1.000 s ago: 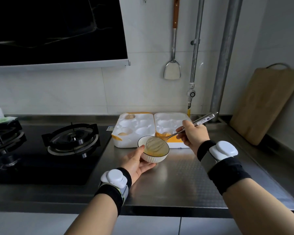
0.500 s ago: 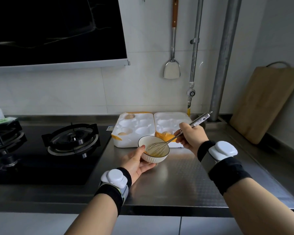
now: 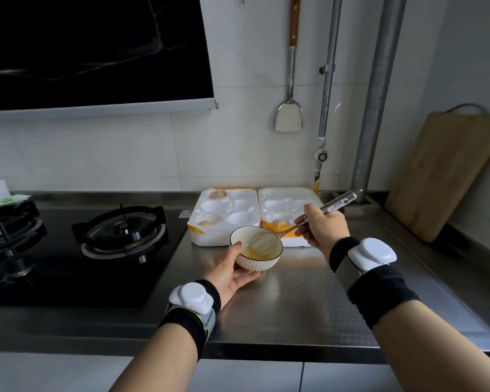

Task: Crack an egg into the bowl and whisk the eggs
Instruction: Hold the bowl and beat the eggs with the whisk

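A small white ribbed bowl [image 3: 257, 263] with yellow beaten egg in it sits just above the steel counter, tilted toward me. My left hand [image 3: 226, 269] cups it from below and the left, thumb on the rim. My right hand [image 3: 321, 228] grips the steel handle of a whisk [image 3: 337, 204], whose wire head is blurred inside the bowl. Behind the bowl lies an open white foam egg carton [image 3: 238, 205] with three brown eggs [image 3: 205, 223] left in its cups.
A black gas hob [image 3: 122, 233] fills the counter's left side. A wooden cutting board [image 3: 447, 171] leans on the right wall. A metal spatula [image 3: 289, 117] hangs on the tiled wall beside two pipes. The steel counter [image 3: 309, 301] stretches in front and to the right.
The whisk head has kept sweeping round inside the bowl, and my right hand has shifted slightly with it. My left hand keeps the bowl in the same place.
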